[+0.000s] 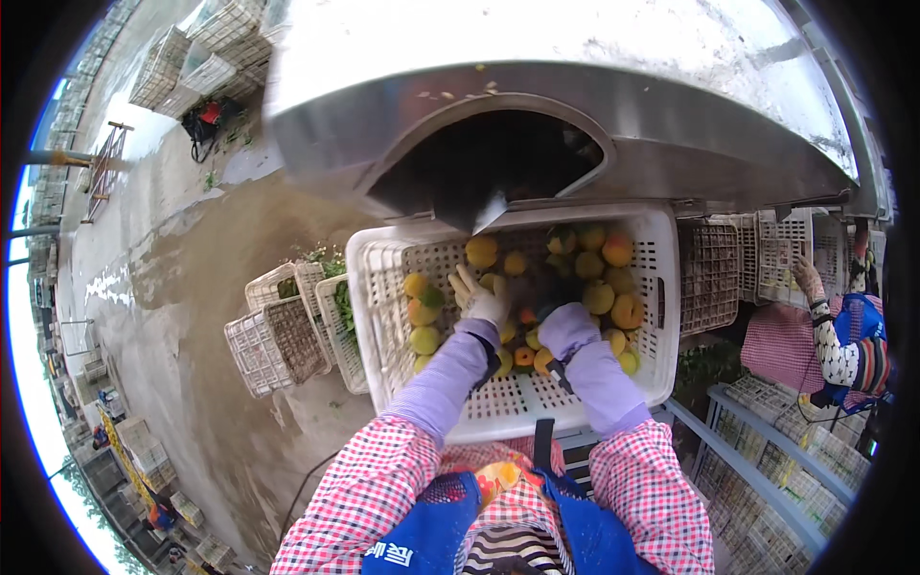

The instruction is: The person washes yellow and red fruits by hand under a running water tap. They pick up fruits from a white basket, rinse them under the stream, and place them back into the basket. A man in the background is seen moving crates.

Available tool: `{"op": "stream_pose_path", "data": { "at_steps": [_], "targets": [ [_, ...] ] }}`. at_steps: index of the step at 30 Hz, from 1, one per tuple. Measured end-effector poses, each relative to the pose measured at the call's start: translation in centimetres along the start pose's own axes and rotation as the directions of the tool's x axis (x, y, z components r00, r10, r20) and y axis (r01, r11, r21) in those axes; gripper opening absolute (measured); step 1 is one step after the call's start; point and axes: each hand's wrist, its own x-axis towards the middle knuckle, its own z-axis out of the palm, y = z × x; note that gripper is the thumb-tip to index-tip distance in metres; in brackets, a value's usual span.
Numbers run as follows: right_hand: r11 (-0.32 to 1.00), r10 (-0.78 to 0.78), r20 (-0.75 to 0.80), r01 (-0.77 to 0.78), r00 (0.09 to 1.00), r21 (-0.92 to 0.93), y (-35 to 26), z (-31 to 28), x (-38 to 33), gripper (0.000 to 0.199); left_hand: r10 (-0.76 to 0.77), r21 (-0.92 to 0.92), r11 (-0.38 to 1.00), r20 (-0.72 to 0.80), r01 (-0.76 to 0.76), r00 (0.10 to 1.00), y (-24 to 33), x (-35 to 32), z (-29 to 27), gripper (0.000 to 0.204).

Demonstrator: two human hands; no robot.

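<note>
Far left: empty lattice crates (278, 343), tipped on wet concrete ground (182, 287), one with green leaves showing inside. Further back, top left, more stacked crates (177, 62) beside a dark bundle.

Centre: white slotted plastic crate (517, 402), set just under the dark arched mouth of a steel machine chute (479, 163). Inside, a heap of yellow, green and orange round fruits (604, 278), piled mostly toward the far wall and the right side; near floor of the crate bare.

Left forearm in a lilac sleeve guard, reaching forward and slightly inward from a pink checked sleeve. Left hand (482, 299) in a pale work glove, fingers (467, 284) spread and pointing up toward the chute, palm lowered onto the fruit near the crate's middle. Open rather than clenched; touching fruit beneath, though no single fruit clearly gripped.

Right forearm likewise sleeved in lilac, angled inward to meet the left. Right hand (567, 324) mostly hidden under the sleeve cuff and blurred, pressed down among the fruit just beside the left hand. How far open, and whether closed on anything: cannot tell.

Below both arms, blue apron straps over a striped top.

Right: more lattice crates (767, 259) stacked beside the white one, then metal shelving (767, 450) with flat trays. Far right edge, another person's gloved hand (808, 280) raised against a crate, patterned sleeve below it.
</note>
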Motion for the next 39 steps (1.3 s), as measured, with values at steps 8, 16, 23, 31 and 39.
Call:
{"op": "stream_pose_path", "data": {
  "at_steps": [8, 16, 23, 31, 39],
  "targets": [
    [0.98, -0.002, 0.143, 0.031, 0.99, -0.198, 2.6, 6.9, 4.2, 0.05, 0.269, 0.066, 0.961, -0.462, -0.27, 0.845, -0.3, 3.1, 4.1, 0.093],
    [0.93, -0.16, -0.274, 0.238, 0.948, 0.28, 1.4, 0.3, 2.2, 0.063, 0.188, 0.094, 0.98, -0.193, -0.173, 0.963, 3.8, 3.5, 1.5, 0.1],
    [0.557, -0.112, -0.25, 0.269, 0.962, 0.786, 2.3, -2.4, -3.5, 0.073, 0.209, -0.279, 0.932, -0.104, -0.23, 0.972, 3.9, 1.0, -3.8, 0.086],
    [0.325, -0.121, -0.432, 0.447, 0.894, 0.834, -11.4, -12.4, -12.1, 0.081, 0.441, -0.753, 0.534, -0.141, -0.385, 0.887, 10.2, -13.5, -21.5, 0.077],
    [0.628, -0.238, -0.738, 0.68, 0.631, 0.379, -18.3, -18.1, -8.5, 0.074, 0.466, -0.751, 0.425, -0.297, -0.505, 0.833, 11.9, -13.9, -29.4, 0.06]
  ]
}}
